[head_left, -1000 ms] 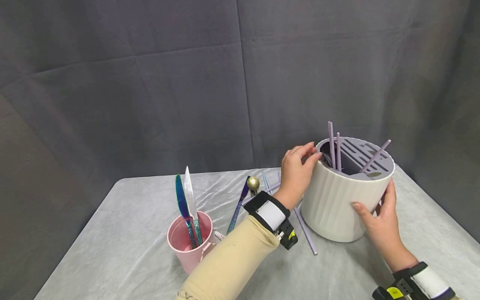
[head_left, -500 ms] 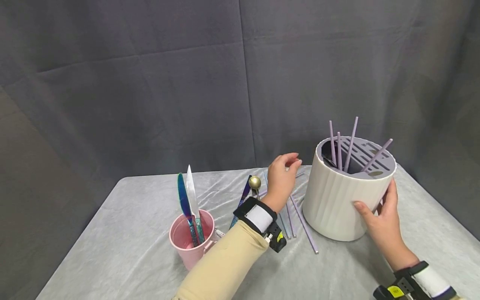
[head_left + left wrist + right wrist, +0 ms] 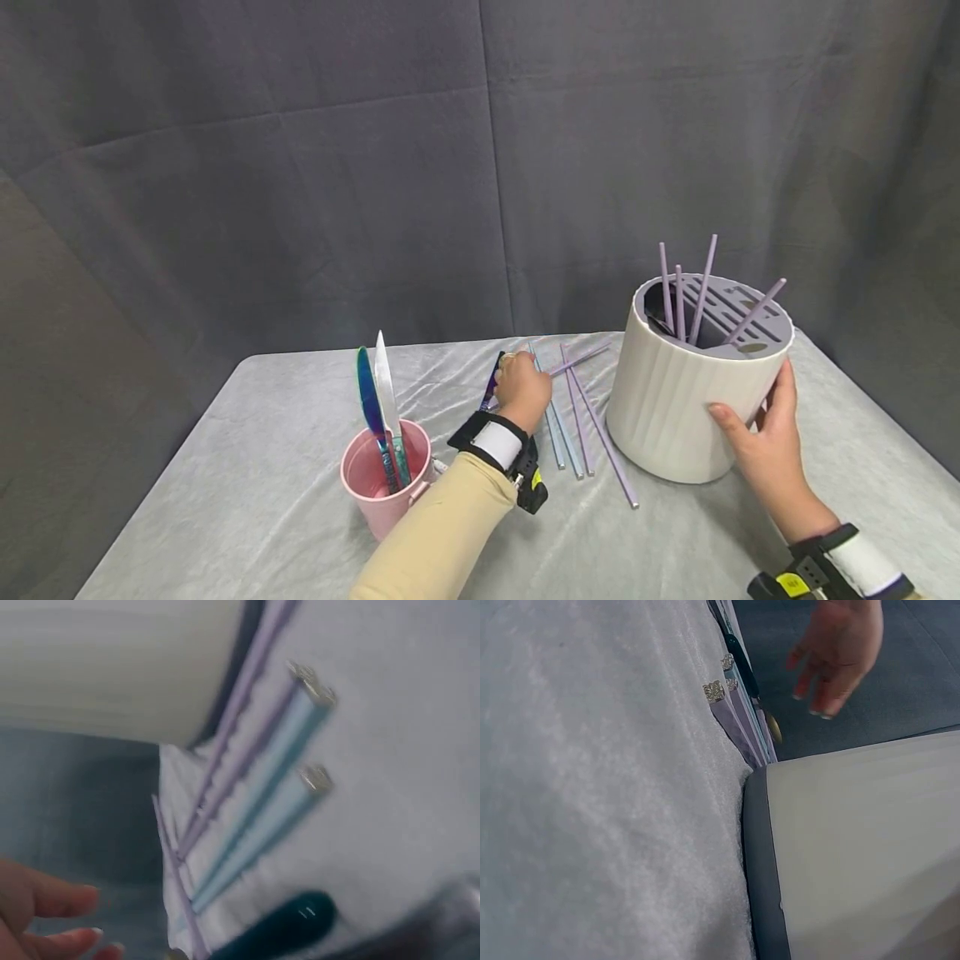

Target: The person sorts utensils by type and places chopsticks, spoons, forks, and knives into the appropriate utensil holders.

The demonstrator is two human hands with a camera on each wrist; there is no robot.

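My left hand [image 3: 523, 387] hovers over a gold-bowled spoon [image 3: 176, 954], fingers loosely bent and holding nothing; in the head view it mostly hides the spoon. Under and right of it lie purple chopsticks [image 3: 606, 450] and light blue chopsticks [image 3: 572, 450]. A dark blue utensil [image 3: 491, 382] with a dark teal handle [image 3: 281, 926] lies just left of the hand. My right hand [image 3: 768, 450] holds the right side of a white ribbed utensil holder [image 3: 667, 417], thumb in front, other fingers partly hidden. Several purple chopsticks [image 3: 702, 287] stand in its grey slotted top.
On the left stands a pink cup [image 3: 375, 504] with a blue knife [image 3: 367, 396] and a white-bladed knife [image 3: 384, 383] sticking up. Grey cloth [image 3: 225, 492] covers the table, and a dark curtain [image 3: 375, 208] hangs behind it.
My left hand has let go of a purple chopstick, which now stands in the holder, and has moved left and down to the spoon. The right hand stays on the holder.
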